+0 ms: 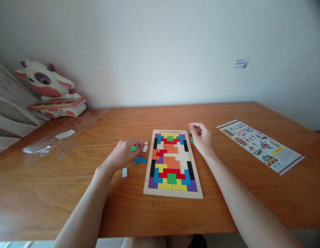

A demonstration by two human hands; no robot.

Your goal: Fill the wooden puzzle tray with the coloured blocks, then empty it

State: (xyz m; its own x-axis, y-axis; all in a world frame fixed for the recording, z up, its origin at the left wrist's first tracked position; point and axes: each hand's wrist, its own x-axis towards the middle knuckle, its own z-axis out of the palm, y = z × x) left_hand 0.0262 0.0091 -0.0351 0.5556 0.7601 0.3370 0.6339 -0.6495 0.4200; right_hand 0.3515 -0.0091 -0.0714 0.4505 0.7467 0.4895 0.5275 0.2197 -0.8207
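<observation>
Looks like the puzzle pieces are getting fitted; the wooden tetromino board is sitting on the table between the left hand and right hand. Both are curling, can't tell if gripping anything. Next move's probably calling for shape-matching.

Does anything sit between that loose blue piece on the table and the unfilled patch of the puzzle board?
Yes: straight across from the blue piece come the board's left rim, then fitted pieces, including a purple one and an orange one, before the unfilled patch. Nothing visible lies on top of it.
</observation>
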